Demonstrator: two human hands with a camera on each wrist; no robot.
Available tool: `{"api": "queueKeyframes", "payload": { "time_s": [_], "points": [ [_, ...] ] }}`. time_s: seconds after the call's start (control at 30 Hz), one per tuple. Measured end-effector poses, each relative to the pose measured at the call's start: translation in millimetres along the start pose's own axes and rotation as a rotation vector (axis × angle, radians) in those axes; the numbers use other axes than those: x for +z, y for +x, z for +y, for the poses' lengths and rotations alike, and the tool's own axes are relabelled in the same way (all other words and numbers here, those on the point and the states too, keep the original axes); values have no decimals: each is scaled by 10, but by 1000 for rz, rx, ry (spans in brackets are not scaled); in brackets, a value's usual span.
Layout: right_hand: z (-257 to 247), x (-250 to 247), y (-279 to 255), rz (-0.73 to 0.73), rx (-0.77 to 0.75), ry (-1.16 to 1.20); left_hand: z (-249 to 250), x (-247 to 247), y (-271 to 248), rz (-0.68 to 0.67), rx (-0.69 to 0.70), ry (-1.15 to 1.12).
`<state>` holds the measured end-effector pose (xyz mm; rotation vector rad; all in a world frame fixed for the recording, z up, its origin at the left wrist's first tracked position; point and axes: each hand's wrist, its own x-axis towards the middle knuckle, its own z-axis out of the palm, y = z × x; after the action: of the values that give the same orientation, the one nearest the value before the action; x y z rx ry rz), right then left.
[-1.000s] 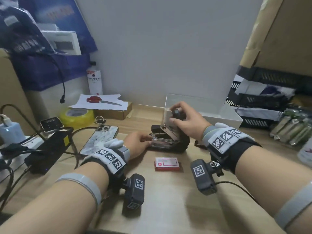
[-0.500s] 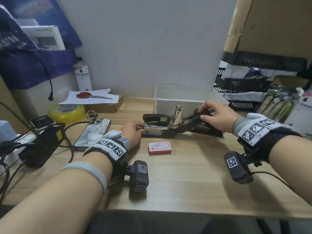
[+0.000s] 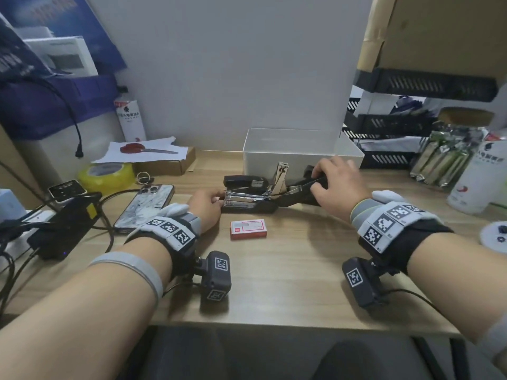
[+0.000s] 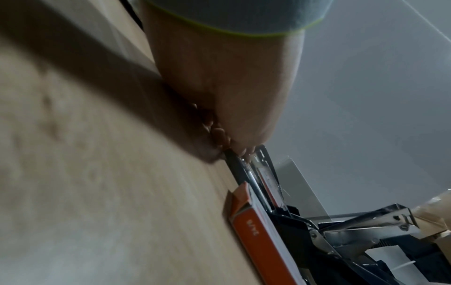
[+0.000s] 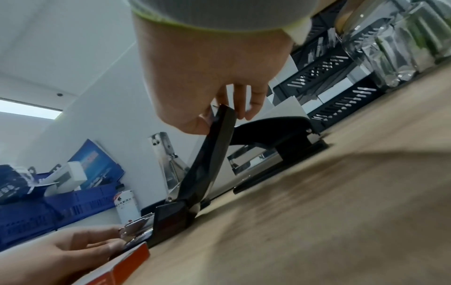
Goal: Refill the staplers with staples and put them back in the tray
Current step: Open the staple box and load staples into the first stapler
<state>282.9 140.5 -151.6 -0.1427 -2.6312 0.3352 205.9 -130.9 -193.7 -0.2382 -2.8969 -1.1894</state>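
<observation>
Soft indoor light, blurred wrist views

1. A wooden desk (image 3: 288,270) carries everything.
2. An opened black stapler (image 3: 248,200) lies touching the left fingertips.
3. A red staple box (image 3: 248,229) sits just right of those fingers.
4. A white tray (image 3: 301,152) stands beyond the right fingers.
5. A phone (image 3: 145,205) and yellow tape roll (image 3: 105,174) lie left of the left fingers.

three staplers (image 3: 248,202) (image 3: 245,182) (image 3: 310,171), one staple box (image 3: 248,229), one tray (image 3: 301,157), two hands (image 3: 207,205) (image 3: 337,182).
</observation>
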Motion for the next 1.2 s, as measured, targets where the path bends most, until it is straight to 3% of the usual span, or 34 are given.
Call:
{"api": "queueKeyframes", "payload": {
  "time_s": [0.17, 0.37, 0.43, 0.57, 0.67, 0.8, 0.9, 1.0, 1.1, 1.2],
  "points": [
    [-11, 8, 52, -77, 55, 20, 34, 17, 28, -7, -15, 45],
    [225, -69, 161, -73, 84, 336, 66, 38, 45, -47, 27, 218],
    [423, -136, 220, -143, 134, 266, 88, 57, 45, -60, 36, 234],
    [768, -73, 322, -444, 103, -47, 121, 86, 52, -83, 49, 233],
    [893, -43, 343, -372, 116, -48, 162, 128, 75, -87, 71, 221],
    [1097, -57, 356, -315, 233, -29, 274, 233, 66, -123, 90, 210],
    [1112, -70, 337, -329, 302, 1, 280, 255, 37, -127, 91, 176],
    [1018, -187, 313, -407, 471, -81, 244, 158, -7, -140, 18, 43],
    [905, -310, 260, -511, 621, -43, 245, 11, -100, -284, 91, 140],
    [867, -380, 170, -544, 667, 22, 248, -37, -197, -433, 160, 285]
  ]
}}
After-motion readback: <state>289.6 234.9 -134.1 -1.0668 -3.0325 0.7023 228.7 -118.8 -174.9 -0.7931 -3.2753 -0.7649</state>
